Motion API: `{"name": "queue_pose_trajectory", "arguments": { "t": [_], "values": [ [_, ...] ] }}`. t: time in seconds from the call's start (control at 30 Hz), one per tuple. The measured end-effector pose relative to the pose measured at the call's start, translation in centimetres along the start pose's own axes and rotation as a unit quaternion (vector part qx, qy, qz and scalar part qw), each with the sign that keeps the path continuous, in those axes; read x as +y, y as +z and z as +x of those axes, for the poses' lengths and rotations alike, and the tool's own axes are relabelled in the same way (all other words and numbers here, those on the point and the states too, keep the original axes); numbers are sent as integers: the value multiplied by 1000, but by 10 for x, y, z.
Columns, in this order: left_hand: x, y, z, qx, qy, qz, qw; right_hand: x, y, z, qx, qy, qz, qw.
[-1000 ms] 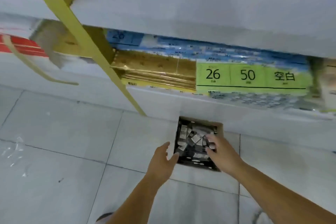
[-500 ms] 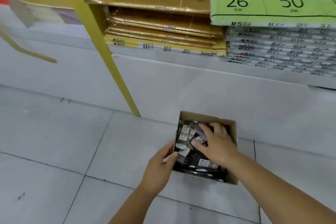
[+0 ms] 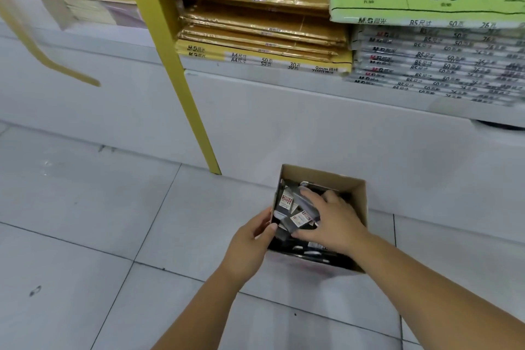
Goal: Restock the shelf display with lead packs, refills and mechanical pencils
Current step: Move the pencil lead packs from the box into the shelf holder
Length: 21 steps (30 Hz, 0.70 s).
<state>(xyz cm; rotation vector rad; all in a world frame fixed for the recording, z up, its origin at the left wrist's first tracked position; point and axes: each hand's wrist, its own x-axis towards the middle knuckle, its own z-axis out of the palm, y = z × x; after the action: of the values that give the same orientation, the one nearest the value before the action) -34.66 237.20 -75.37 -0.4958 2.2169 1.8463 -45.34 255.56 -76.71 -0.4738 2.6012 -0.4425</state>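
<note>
A small open cardboard box (image 3: 356,199) stands on the tiled floor, just in front of the shelf base. It is full of several small dark lead packs (image 3: 288,202) with white and red labels. My left hand (image 3: 250,241) grips the box's left wall, thumb at the rim. My right hand (image 3: 331,221) is inside the box, its fingers curled round a bunch of packs. The packs under my palm are hidden.
A yellow shelf post (image 3: 181,88) comes down to the floor just left of the box. Above the white shelf base (image 3: 312,111) lie stacks of loose-leaf paper packs (image 3: 261,34) and a green pack marked 26 and 50 (image 3: 426,0). Grey floor tiles (image 3: 85,207) spread to the left.
The view has dropped and moved closer to the box. My left hand went from hovering beside the box to gripping its wall. My right hand has dug deeper and closed on packs.
</note>
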Motion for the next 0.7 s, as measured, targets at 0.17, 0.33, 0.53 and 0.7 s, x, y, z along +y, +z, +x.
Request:
{"name": "queue_pose_trajectory", "arguments": {
  "t": [0.17, 0.33, 0.53, 0.7],
  "values": [
    [-5, 0, 2, 5, -7, 7, 1000, 2, 6, -6, 45, -63, -37, 996],
    [-5, 1, 2, 11, -8, 7, 1000, -1, -2, -13, 92, -101, -4, 991],
    [-3, -2, 1, -6, -6, -12, 1000, -1, -17, -24, 175, -96, -58, 978],
    [-4, -2, 5, -14, -7, -17, 1000, -2, -33, -40, 193, -73, 127, 970]
  ]
}}
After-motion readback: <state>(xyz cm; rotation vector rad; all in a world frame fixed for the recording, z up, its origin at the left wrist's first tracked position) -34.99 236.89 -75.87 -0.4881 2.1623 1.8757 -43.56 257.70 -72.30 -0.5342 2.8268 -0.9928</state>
